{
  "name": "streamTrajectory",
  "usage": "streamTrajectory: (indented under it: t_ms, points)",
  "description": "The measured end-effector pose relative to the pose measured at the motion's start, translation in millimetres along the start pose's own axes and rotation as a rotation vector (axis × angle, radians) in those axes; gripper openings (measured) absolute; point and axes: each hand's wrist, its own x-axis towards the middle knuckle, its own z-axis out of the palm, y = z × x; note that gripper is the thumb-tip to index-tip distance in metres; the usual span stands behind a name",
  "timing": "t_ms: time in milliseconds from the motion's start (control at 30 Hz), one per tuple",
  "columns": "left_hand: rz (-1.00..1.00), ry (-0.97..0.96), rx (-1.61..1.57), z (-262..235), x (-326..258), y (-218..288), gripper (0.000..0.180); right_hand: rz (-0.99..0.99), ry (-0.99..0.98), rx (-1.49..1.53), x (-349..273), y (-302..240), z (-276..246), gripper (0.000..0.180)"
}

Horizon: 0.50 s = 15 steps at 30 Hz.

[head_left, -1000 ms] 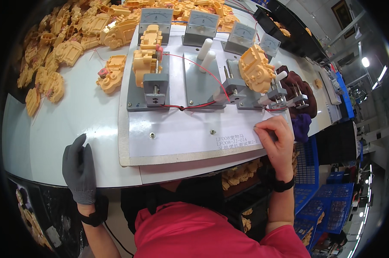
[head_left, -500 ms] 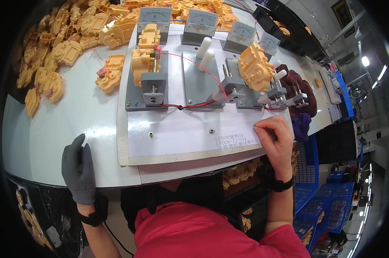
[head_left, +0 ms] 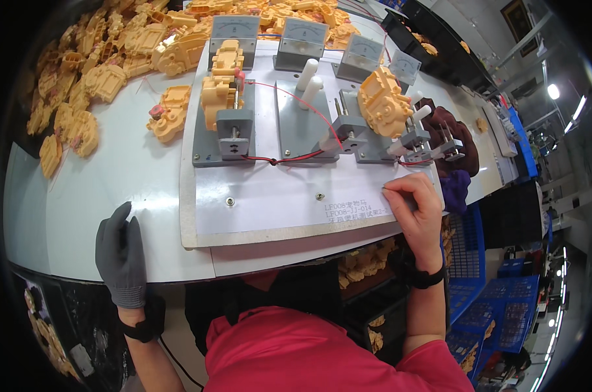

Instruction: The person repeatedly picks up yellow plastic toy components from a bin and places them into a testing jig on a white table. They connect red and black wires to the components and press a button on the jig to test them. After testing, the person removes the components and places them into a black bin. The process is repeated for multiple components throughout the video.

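Note:
My left hand (head_left: pixel 121 256), in a grey glove, rests at the front left of the table, fingers stretched forward and nothing visible in them. My bare right hand (head_left: pixel 419 212) lies on the right side of the white-covered board (head_left: pixel 263 219), fingers curled and thumb near the index fingertip; nothing shows between them. Ahead of my hands, the board carries grey test fixtures (head_left: pixel 235 134). A yellow gearbox housing (head_left: pixel 217 101) with a red wire sits on the left fixture. Another yellow housing (head_left: pixel 383 103) is on a fixture to the right. Neither hand touches a housing.
Analog meters (head_left: pixel 304 39) line the board's back. White posts (head_left: pixel 311 91) stand mid-board. A loose housing (head_left: pixel 170 112) lies left of the board, before a large heap of housings (head_left: pixel 103 81). Dark cloth (head_left: pixel 449 130) lies at right; blue crates (head_left: pixel 502 307) stand lower right.
The view has shifted slightly. Both hands keep nearly the same places and poses, and the housings stay on their fixtures.

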Motion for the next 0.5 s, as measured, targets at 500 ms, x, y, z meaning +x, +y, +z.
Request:
streamTrajectory:
  t_ms: [500]
  points:
    - [-0.006, 0.022, -0.004, 1.0, -1.1, 0.3, 0.029, 0.010, -0.033, 0.006, -0.1, -0.5, -2.3, 0.012]
